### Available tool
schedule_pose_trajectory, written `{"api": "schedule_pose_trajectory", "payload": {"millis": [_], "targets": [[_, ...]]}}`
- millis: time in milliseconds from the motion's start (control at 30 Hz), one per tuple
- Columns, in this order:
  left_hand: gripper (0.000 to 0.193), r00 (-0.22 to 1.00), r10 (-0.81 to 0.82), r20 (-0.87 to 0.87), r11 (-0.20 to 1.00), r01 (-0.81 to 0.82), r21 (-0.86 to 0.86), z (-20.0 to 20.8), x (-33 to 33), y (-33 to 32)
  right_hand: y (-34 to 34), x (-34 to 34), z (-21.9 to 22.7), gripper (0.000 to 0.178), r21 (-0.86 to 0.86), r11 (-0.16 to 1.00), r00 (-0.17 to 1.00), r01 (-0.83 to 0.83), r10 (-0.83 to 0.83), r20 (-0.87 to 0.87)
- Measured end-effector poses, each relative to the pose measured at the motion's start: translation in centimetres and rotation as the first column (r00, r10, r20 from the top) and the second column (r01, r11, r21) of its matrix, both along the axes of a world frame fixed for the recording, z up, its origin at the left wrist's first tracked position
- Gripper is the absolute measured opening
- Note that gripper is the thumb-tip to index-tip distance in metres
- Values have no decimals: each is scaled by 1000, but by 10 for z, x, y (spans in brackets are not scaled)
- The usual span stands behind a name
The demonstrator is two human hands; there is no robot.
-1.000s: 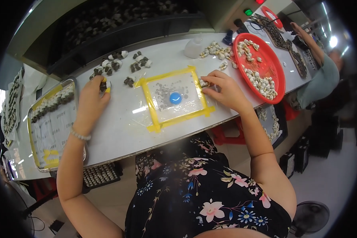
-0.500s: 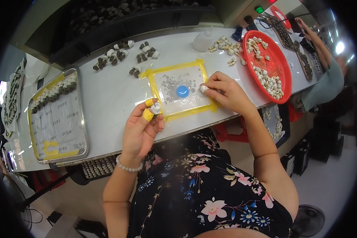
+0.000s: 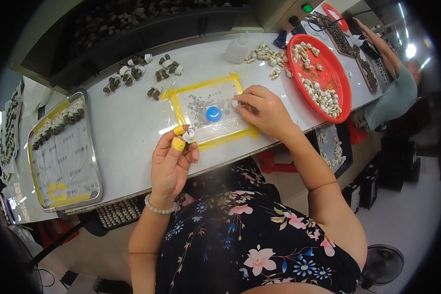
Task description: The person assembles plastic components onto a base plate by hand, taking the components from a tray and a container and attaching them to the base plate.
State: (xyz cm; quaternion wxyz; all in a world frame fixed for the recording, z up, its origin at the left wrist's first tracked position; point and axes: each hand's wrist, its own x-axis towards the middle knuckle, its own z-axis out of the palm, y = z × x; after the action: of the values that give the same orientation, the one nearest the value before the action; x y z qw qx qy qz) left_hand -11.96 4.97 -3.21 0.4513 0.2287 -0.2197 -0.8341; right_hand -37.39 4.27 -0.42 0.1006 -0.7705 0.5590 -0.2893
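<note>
My left hand (image 3: 169, 164), with yellow wraps on thumb and forefinger, pinches a small white figurine part (image 3: 189, 135) in front of the taped square's near left corner. Thumb and fingers of my right hand (image 3: 268, 111) close on another small white piece (image 3: 236, 103), partly hidden by the fingers, over the square's right side. The clear sheet (image 3: 218, 128) is edged with yellow tape (image 3: 208, 85) and dotted with grey spots. On it sits a round blue cap (image 3: 213, 114), between my two hands. The two pieces are apart.
A red tray (image 3: 333, 87) of small white-and-tan pieces stands right, beside a loose pile (image 3: 265, 54) and a squeeze bottle (image 3: 236, 50). Dark-and-white figurines (image 3: 132, 73) lie at the back; a metal tray (image 3: 97, 171) holds a row at left. A co-worker's arm (image 3: 384, 46) is far right.
The whole view has shifted a little. My right hand has moved slightly up and toward the blue cap, and my left hand slightly closer to it. Both still hold their pieces.
</note>
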Motion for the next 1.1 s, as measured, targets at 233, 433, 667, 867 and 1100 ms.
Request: {"api": "schedule_pose_trajectory", "payload": {"millis": [233, 433, 667, 867, 1100], "targets": [[31, 999, -4, 51, 994, 10, -113, -2, 0, 3, -6, 20, 11, 17, 73, 989, 986, -127, 117, 118], [33, 989, 69, 130, 996, -61, -65, 0, -5, 5, -18, 29, 12, 17, 47, 971, 968, -236, 239, -83], [25, 994, 74, 77, 997, -73, -24, 3, -6, 6, -19, 30, 16, 16, 77, 965, 967, -253, 254, -11], [24, 996, 57, 74, 998, -56, -13, 1, -8, 4, -15, 32, 21, 19, 69, 983, 985, -169, 166, 46], [24, 995, 47, 83, 999, -44, -28, -2, -9, 5, -5, 46, 39, 22, 206, 946, 885, -252, 139, 445]]}}
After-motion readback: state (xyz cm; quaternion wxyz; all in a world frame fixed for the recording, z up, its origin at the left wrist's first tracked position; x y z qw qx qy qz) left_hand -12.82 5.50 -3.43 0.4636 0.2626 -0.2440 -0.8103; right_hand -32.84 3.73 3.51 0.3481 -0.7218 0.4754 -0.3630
